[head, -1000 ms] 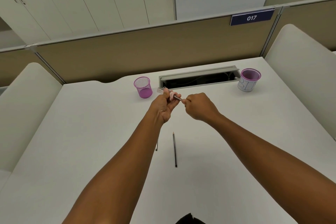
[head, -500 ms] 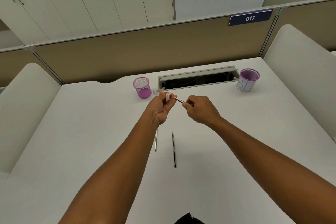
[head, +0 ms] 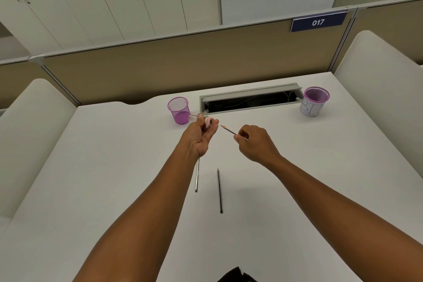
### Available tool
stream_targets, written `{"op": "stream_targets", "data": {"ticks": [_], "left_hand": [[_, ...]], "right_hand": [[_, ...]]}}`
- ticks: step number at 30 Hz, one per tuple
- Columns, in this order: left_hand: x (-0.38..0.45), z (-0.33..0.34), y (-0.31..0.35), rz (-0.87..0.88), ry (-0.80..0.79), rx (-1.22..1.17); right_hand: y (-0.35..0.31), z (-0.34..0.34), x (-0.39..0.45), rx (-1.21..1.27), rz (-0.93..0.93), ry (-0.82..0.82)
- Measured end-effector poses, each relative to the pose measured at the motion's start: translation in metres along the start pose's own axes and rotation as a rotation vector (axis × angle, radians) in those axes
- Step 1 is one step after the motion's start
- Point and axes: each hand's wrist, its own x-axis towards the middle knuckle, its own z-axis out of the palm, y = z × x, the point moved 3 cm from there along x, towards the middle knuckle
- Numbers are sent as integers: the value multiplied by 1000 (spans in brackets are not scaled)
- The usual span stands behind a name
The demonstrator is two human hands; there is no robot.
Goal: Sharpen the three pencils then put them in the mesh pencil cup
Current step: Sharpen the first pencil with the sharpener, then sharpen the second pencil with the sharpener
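My left hand [head: 201,136] holds a small pink sharpener [head: 208,121] with a clear case above the white desk. My right hand [head: 254,142] pinches a pencil [head: 229,130] whose sharpened tip points toward the sharpener, a small gap apart from it. Two more pencils lie on the desk nearer to me: a grey one [head: 196,176], partly hidden under my left wrist, and a dark one [head: 219,190]. The purple mesh pencil cup [head: 179,110] stands just behind my left hand.
A second purple cup with a white paper label [head: 314,102] stands at the back right. An open cable tray slot [head: 249,101] runs along the desk's rear. Beige partition walls enclose the desk [head: 114,167] at the back and sides.
My right hand has pulled the pencil out of the sharpener and to the right. The sharpened tip is now exposed. My left hand stays in place with the sharpener.
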Motion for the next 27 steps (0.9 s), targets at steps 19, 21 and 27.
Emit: {"op": "stream_targets", "data": {"ticks": [19,21,27], "left_hand": [[52,-41,-35,-137,111,33],[57,-41,-40,-159,117,38],[70,-41,-50,-217,119,27]], "right_hand": [[107,66,12,-43,381,-74],[114,71,16,-56,401,-86],[125,83,25,-125,412,-131]]}}
